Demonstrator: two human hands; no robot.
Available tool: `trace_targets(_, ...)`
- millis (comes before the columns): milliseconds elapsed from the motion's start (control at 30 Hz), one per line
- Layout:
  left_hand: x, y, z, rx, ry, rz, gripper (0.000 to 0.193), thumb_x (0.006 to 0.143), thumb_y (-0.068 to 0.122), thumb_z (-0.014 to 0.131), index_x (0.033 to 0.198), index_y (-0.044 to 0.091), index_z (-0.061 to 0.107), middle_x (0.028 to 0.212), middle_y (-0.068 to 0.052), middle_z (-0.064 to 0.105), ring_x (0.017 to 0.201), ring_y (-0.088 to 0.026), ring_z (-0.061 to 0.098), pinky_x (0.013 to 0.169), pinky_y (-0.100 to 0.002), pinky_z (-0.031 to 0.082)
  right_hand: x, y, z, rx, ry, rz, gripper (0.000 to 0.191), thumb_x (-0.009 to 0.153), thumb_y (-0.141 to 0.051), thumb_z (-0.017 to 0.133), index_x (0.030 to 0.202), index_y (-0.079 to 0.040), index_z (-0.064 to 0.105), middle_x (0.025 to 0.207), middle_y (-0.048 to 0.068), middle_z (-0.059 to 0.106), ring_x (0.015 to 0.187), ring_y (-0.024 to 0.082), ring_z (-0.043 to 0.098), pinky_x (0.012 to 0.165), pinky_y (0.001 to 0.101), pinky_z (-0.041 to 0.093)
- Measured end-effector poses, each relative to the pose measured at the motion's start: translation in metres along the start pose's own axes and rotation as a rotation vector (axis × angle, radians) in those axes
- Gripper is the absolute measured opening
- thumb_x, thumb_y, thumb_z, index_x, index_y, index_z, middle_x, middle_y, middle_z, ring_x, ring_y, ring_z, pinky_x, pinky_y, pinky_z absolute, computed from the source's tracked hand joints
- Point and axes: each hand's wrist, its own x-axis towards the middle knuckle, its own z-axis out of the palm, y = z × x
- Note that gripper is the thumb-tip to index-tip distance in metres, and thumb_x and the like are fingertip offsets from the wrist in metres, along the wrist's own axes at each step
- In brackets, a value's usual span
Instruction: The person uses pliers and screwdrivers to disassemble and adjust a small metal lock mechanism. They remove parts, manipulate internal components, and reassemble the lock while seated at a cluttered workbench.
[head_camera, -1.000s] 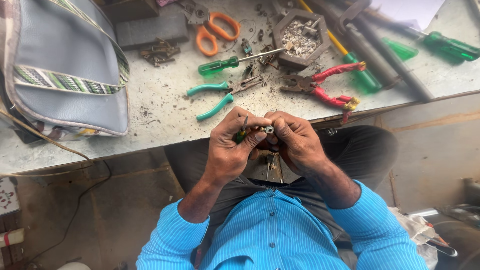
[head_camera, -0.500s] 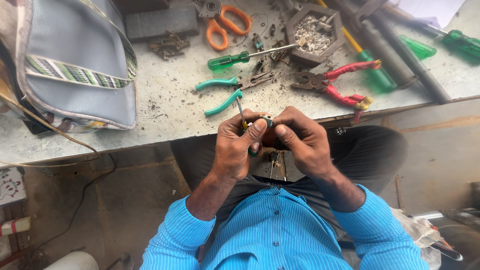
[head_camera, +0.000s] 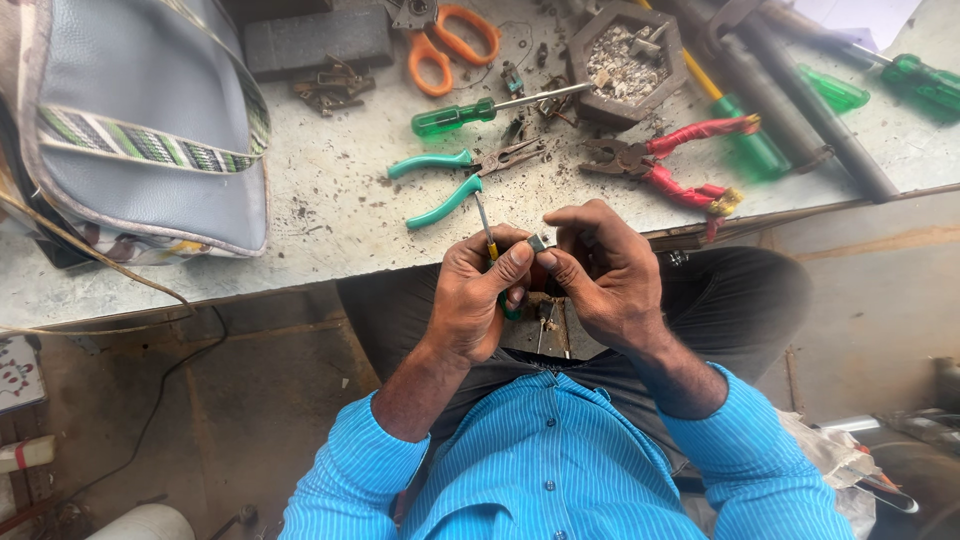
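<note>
Seen from above, a person in a bright blue striped shirt sits at a scuffed grey counter (head_camera: 330, 210), both hands raised together just below its edge. The left hand (head_camera: 480, 295) is clenched around a small screwdriver (head_camera: 484, 222); only its thin metal shaft and a bit of yellow and green handle show, the rest hidden inside the fist. The right hand (head_camera: 605, 270) pinches a tiny grey metal part (head_camera: 538, 242) between thumb and fingers; its shape is too small to make out. Thumbs of both hands meet at that part. On the counter beyond lie teal-handled pliers (head_camera: 455, 180), red-handled pliers (head_camera: 675, 165), a green-handled screwdriver (head_camera: 480, 112), orange scissors (head_camera: 450, 40) and a hexagonal tray of scraps (head_camera: 625, 55). A grey bag (head_camera: 140, 120) at left is cut off by the frame.
</note>
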Motion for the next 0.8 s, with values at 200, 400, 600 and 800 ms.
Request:
trace_targets(200, -0.002, 0.003, 0.004, -0.014, 0.013, -0.085, 0.017, 0.100, 0.022, 0.068, 0.105, 0.006, 0.071, 0.082, -0.001, 0.065, 0.069, -0.005, 0.055, 0.056, -0.022, 0.043, 0.001, -0.004, -0.003, -0.081, -0.056, -0.047, 0.031, 0.099, -0.013, 0.073, 0.127, -0.003, 0.065, 0.095, 0.001, 0.058, 0.079, 0.004, 0.058, 0.065, 0.0194, 0.050)
trace_targets(400, -0.006, -0.001, 0.007, 0.007, 0.000, -0.036, 0.028, 0.105, 0.031, 0.064, 0.096, 0.006, 0.071, 0.079, 0.001, 0.063, 0.067, -0.005, 0.052, 0.057, -0.021, 0.042, 0.002, -0.006, -0.004, -0.022, -0.090, -0.022, 0.023, 0.100, -0.010, 0.071, 0.122, -0.003, 0.068, 0.102, 0.004, 0.062, 0.085, 0.007, 0.064, 0.072, 0.0215, 0.057)
trace_targets(600, -0.010, -0.006, 0.005, 0.149, 0.002, 0.143, 0.024, 0.103, 0.028, 0.073, 0.091, 0.007, 0.070, 0.072, 0.004, 0.055, 0.062, -0.004, 0.047, 0.054, -0.020, 0.038, -0.001, -0.002, -0.006, 0.109, -0.097, 0.126, 0.020, 0.103, -0.010, 0.066, 0.121, -0.002, 0.069, 0.106, 0.005, 0.062, 0.097, 0.011, 0.065, 0.087, 0.0253, 0.057)
trace_targets(800, -0.013, -0.002, 0.007, 0.245, 0.039, 0.245, 0.022, 0.096, 0.025, 0.076, 0.092, 0.004, 0.072, 0.078, 0.003, 0.056, 0.059, -0.003, 0.047, 0.047, -0.021, 0.037, -0.001, 0.004, -0.003, 0.101, -0.109, 0.142, 0.023, 0.103, -0.010, 0.065, 0.124, -0.003, 0.069, 0.106, 0.004, 0.062, 0.099, 0.011, 0.063, 0.088, 0.0263, 0.056)
